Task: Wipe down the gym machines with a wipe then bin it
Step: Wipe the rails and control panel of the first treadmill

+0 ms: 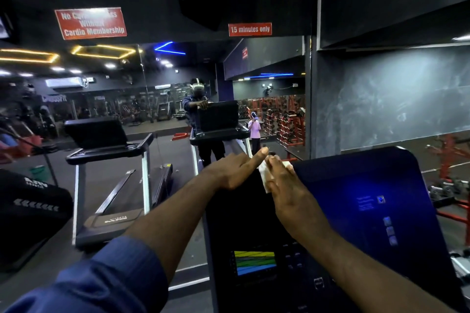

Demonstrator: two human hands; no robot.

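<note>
A black treadmill console [356, 211] with a glossy blue-lit screen fills the lower right. My right hand [287, 185] lies flat at its top left corner, fingers straight, pressing a white wipe [264, 175] against the panel; most of the wipe is hidden under the palm. My left hand [236, 169] rests on the console's top left edge with straight fingers, its fingertips touching the right hand's fingertips. A small coloured display [255, 262] glows lower on the console.
A wall mirror ahead reflects the treadmill, me, and a second person in pink [255, 129]. Another treadmill [112, 173] stands to the left, with a dark machine [30, 203] at the far left. Red weight racks [447, 160] sit to the right.
</note>
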